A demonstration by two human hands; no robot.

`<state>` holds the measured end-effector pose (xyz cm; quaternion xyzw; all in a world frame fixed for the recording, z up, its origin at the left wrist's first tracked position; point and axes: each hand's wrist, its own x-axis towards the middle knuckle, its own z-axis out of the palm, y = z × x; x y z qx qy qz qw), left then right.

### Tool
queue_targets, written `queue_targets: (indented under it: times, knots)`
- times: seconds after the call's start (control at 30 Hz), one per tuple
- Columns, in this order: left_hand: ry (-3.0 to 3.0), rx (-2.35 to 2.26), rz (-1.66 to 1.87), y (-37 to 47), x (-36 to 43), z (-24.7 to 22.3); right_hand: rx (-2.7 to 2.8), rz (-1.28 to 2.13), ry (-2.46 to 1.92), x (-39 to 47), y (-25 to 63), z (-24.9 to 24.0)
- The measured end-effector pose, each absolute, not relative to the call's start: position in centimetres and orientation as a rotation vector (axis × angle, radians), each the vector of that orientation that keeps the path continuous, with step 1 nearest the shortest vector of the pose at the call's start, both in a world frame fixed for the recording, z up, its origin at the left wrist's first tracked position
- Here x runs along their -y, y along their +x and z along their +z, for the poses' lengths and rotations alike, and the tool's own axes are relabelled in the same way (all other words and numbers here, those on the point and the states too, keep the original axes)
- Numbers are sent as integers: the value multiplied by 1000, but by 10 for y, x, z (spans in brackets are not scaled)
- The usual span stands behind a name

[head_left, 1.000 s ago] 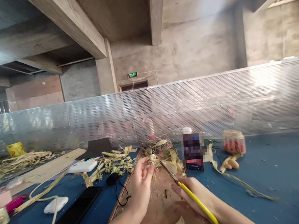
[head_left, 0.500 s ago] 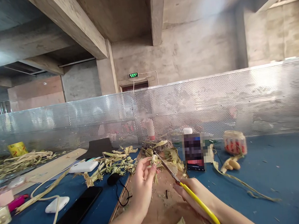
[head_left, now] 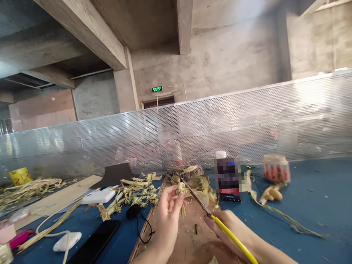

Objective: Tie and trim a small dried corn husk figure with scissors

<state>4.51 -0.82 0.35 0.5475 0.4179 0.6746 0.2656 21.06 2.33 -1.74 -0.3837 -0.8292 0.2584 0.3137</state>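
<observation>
My left hand (head_left: 169, 213) is closed, its thumb and fingers pinching a small bunch of dried husk (head_left: 181, 188) with a pale top and thin strands hanging below. In my right hand (head_left: 227, 225) is a pair of scissors (head_left: 235, 240) with yellow handles. Their metal blades point up and away, the tips close beside the husk bunch. Whether the blades touch it I cannot tell. Broad dried husk leaves (head_left: 205, 188) lie just beyond the blades. A loose husk scrap (head_left: 211, 263) rests on the brown board (head_left: 191, 243) below my hands.
Twisted husk pieces (head_left: 138, 195), a black phone (head_left: 90, 246) and a white case (head_left: 98, 196) lie on the left. A propped screen (head_left: 228, 180) stands right of centre, with a plastic jar (head_left: 276, 168) beyond it. A perforated metal panel (head_left: 238, 123) borders the blue table (head_left: 328, 193).
</observation>
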Motion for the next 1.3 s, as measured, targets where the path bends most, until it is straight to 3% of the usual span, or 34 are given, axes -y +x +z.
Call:
queue_targets:
  times: [1.3]
  knots:
    - [1434, -1084, 1896, 44, 8, 5, 2182, 761, -984, -19, 211, -17]
